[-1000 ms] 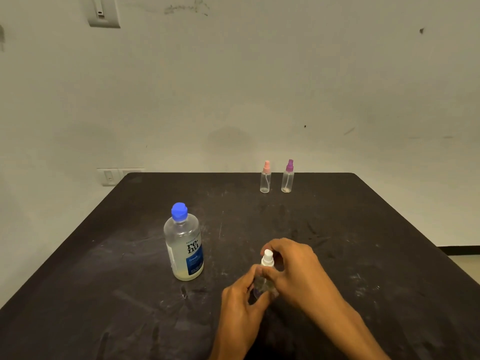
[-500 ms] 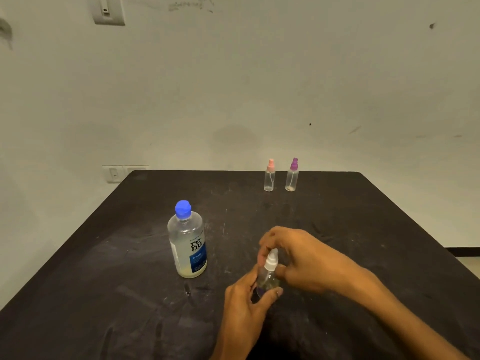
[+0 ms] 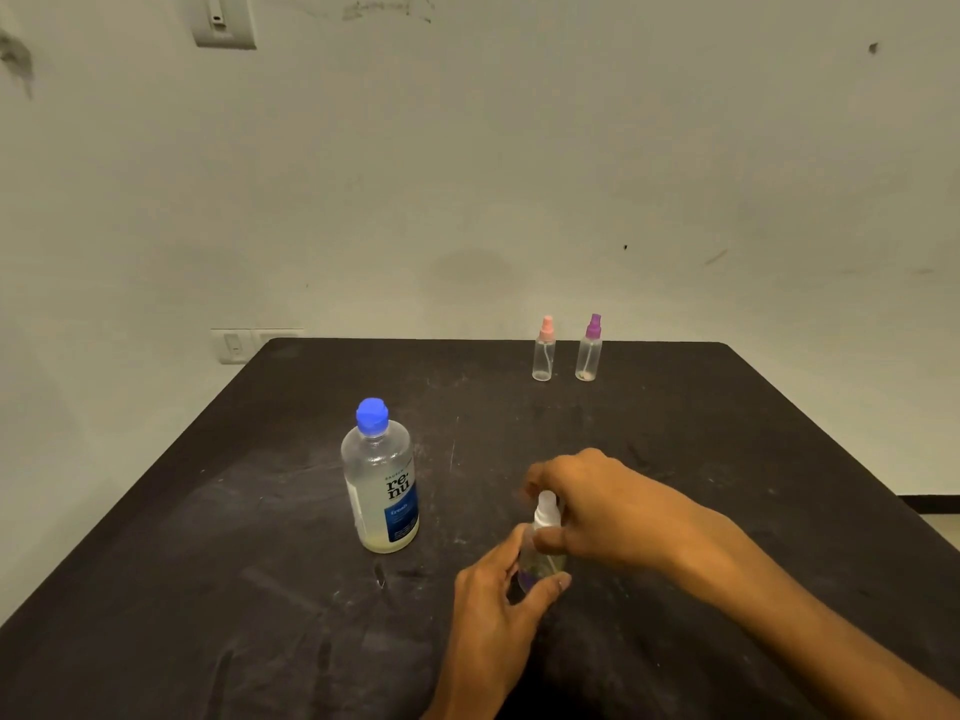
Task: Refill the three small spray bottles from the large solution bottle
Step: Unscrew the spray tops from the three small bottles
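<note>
Nearest the camera, the left hand (image 3: 493, 605) comes up from the bottom edge and curls its fingers and thumb round the clear body of a small spray bottle (image 3: 543, 556), which stands upright near the middle of the counter (image 3: 208, 589), slightly right of centre. The thumb tip lies against the bottle's lower right side. Whether the bottle's base touches the counter cannot be told, as the fingers hide it. Just above, the right hand (image 3: 597, 506) reaches in from the lower right, its forearm crossing the near right part of the counter, and its fingers pinch the bottle's white spray top (image 3: 546, 509). The white top sits on the bottle neck; whether it is loosened cannot be told. Just left of this and a little farther stands the large bottle (image 3: 382, 485), upright, its blue cap (image 3: 372, 417) on, with a white and blue label facing the camera. It is apart from both hands. Far back, near the counter's far edge and right of centre, two more small clear bottles stand upright side by side, close but not touching: the pink-topped bottle (image 3: 544, 353) on the left and the purple-topped bottle (image 3: 589, 353) on the right. The counter is dark and scuffed with pale marks.
</note>
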